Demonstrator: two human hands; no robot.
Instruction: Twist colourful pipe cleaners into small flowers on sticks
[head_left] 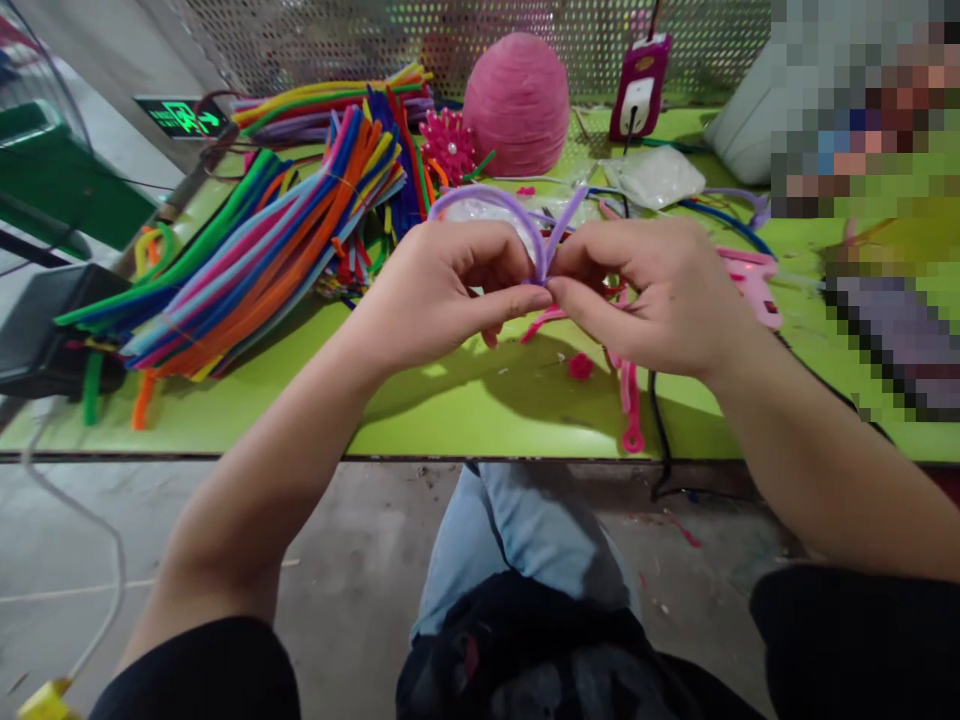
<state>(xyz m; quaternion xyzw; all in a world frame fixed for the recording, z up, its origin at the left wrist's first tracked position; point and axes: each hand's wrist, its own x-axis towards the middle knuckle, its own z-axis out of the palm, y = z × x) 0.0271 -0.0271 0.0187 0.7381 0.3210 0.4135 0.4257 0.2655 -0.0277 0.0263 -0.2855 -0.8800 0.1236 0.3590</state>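
A purple pipe cleaner (541,262) is pinched between both hands above the green table (480,420). Its left part curves in a loop over my left hand (465,285), and a short end points up to the right. My right hand (637,290) grips it from the other side, the thumb tips almost touching. Below the hands lie a small red-pink piece (580,366) and a pink strip with a ring end (632,435). Behind them sit a pink ball-shaped form (517,105) and a pink spiky flower (448,146) with a pearly centre.
Bundles of coloured pipe cleaners (262,250) fill the left side. A black box (56,325) stands at the left edge. Behind are a plastic bag (654,178) and a power socket (639,88). A black cable (658,425) hangs over the front edge.
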